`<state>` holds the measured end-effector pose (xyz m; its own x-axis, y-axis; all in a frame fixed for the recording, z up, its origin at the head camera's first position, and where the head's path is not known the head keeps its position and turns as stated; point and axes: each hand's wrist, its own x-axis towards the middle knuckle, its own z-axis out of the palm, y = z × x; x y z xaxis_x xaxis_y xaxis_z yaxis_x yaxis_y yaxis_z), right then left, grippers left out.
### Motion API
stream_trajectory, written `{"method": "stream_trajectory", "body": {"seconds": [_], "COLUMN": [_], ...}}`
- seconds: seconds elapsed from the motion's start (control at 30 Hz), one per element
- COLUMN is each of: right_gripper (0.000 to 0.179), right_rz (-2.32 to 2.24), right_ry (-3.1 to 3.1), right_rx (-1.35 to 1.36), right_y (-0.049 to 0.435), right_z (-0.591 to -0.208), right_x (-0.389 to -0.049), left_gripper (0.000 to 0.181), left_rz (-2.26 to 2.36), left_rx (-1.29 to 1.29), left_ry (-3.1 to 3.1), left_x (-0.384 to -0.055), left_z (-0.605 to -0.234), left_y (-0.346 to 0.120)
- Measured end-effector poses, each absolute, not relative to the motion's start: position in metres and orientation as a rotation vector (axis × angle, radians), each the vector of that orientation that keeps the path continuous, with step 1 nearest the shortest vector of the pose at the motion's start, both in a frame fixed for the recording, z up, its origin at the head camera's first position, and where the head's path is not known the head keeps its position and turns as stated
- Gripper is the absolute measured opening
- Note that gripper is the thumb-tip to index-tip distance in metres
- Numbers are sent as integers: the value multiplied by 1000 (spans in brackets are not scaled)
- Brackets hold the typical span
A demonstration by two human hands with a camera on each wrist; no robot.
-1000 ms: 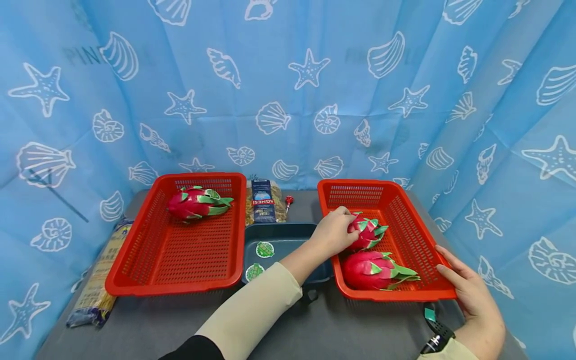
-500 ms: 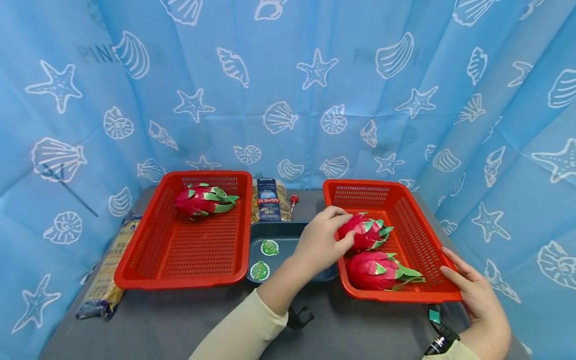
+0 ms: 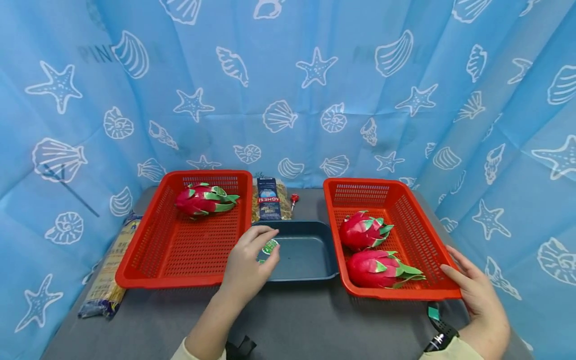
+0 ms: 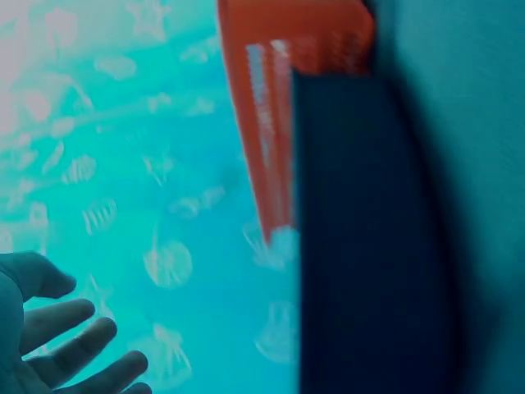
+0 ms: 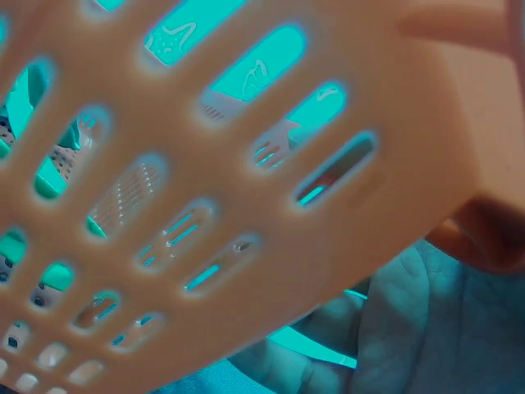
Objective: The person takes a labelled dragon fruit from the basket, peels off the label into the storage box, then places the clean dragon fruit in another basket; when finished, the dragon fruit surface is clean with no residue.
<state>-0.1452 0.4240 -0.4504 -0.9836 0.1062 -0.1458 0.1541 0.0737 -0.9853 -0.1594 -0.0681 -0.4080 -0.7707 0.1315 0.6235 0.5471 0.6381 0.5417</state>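
Observation:
My left hand [image 3: 249, 257] is over the left end of the dark blue tray [image 3: 310, 275], fingers loosely bent and nothing in them. In the left wrist view its fingers [image 4: 82, 345] are spread apart from the dark tray wall [image 4: 369, 246]. My right hand [image 3: 477, 290] holds the right red plastic basket [image 3: 432, 295] by its right front corner; in the right wrist view the slotted wall [image 5: 246, 304] hides part of that hand. Two dragon fruits, one behind [image 3: 360, 231] and one in front [image 3: 378, 269], lie along that basket's left side.
Another dragon fruit [image 3: 202, 200] lies at the back of the left red basket [image 3: 184, 283]. A pasta bag [image 3: 269, 200] and a red lollipop [image 3: 294, 199] lie behind the tray. Left of the left basket is a long noodle pack [image 3: 108, 270]. A blue curtain [image 3: 288, 100] hangs behind.
My left hand has come off the rear dragon fruit in the right basket and moved left, over the tray. That fruit stays beside the other. My right hand keeps its hold on the basket.

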Motion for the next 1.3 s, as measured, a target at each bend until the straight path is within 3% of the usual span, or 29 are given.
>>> {"method": "stream_trajectory", "body": {"seconds": [0.17,0.43,0.97,1.3], "right_gripper": [72,70,74,89], "right_rz": [-1901,-1705,-1365,-1313], "right_ry": [2422,2496,2511,2559], "right_rx": [356,361,272,474], "right_y": [424,422,423,408], "right_z": [-443,-438,-413,-386], "right_x": [-148,-147,-137,-130], "left_gripper": [34,59,55,42], "left_rz": [-959,-783,-783,-818], "left_rx": [-330,-131,-101,-158], "left_ry": [-2441,-2802,-2845,-2446], "left_x": [-156,-153,-149,-134], "left_z": [-428,-434,-423,-415], "left_y": [-99,-115,-127,-171]}}
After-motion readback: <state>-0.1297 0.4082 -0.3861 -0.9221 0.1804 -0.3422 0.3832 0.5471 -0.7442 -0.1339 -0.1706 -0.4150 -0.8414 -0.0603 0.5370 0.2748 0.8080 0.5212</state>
